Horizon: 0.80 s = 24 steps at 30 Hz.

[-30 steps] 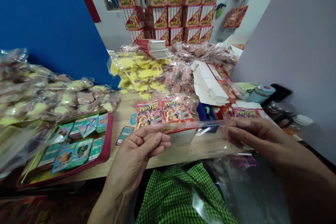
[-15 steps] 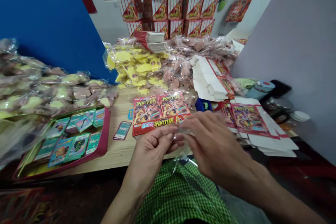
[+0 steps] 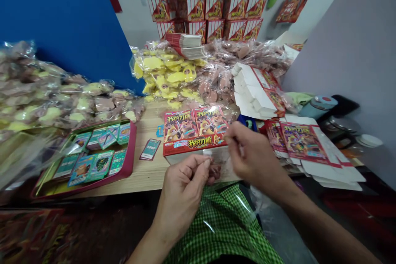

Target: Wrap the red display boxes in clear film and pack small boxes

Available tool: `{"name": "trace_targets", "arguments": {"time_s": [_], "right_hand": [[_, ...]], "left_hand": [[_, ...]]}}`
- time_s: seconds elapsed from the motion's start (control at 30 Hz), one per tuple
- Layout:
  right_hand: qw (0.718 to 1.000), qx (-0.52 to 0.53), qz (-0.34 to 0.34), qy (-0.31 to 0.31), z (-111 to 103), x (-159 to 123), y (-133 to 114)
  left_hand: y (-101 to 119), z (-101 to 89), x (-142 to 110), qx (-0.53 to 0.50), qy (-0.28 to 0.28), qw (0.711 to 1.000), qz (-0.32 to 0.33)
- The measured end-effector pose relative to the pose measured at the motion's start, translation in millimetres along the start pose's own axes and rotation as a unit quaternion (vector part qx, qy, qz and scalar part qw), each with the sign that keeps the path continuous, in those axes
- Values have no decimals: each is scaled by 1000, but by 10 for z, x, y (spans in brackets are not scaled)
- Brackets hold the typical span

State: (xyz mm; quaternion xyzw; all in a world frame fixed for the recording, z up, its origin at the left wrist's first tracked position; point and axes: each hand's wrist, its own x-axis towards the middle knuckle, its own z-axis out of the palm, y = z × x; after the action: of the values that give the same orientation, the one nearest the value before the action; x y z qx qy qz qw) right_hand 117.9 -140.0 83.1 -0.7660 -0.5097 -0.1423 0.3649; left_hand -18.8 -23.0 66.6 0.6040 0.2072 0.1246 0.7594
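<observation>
My left hand is closed in a pinch, thumb against fingers, on the edge of a clear plastic bag. The thin bag hangs over green checked cloth at my lap, visible mainly by its shine. My right hand is raised a little farther right, fingers curled and pressed together; what they grip is hidden. A gap separates the hands. Just beyond them, a red display box with two bright packs showing in it rests on the wooden table.
A pink-rimmed tin of cards stands left, near loose cards. Bagged yellow figures and brownish ones are heaped behind. Folded white cartons, flat packs and a blue-lidded cup lie right. Boxes are stacked at the back.
My hands have parted: the right hand drew away from the left and closed its fingers. More of the red box's front shows. The whole view has shifted slightly.
</observation>
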Motion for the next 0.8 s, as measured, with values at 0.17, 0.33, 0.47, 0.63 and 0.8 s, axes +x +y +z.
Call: {"name": "trace_targets", "arguments": {"time_s": [0.17, 0.33, 0.47, 0.63, 0.8], "right_hand": [[998, 26, -33, -56, -125, -45, -23], [979, -98, -145, -104, 70, -80, -227], [979, -103, -144, -103, 139, -64, -180], [994, 28, -44, -91, 28, -17, -94], [986, -28, -116, -114, 57, -23, -147]], "left_hand": [[-13, -20, 61, -59, -25, 997, -33], [22, 83, 80, -47, -64, 997, 13], [24, 93, 46, -11, -46, 998, 33], [39, -21, 68, -52, -18, 998, -13], [44, -6, 113, -47, -35, 998, -11]]}}
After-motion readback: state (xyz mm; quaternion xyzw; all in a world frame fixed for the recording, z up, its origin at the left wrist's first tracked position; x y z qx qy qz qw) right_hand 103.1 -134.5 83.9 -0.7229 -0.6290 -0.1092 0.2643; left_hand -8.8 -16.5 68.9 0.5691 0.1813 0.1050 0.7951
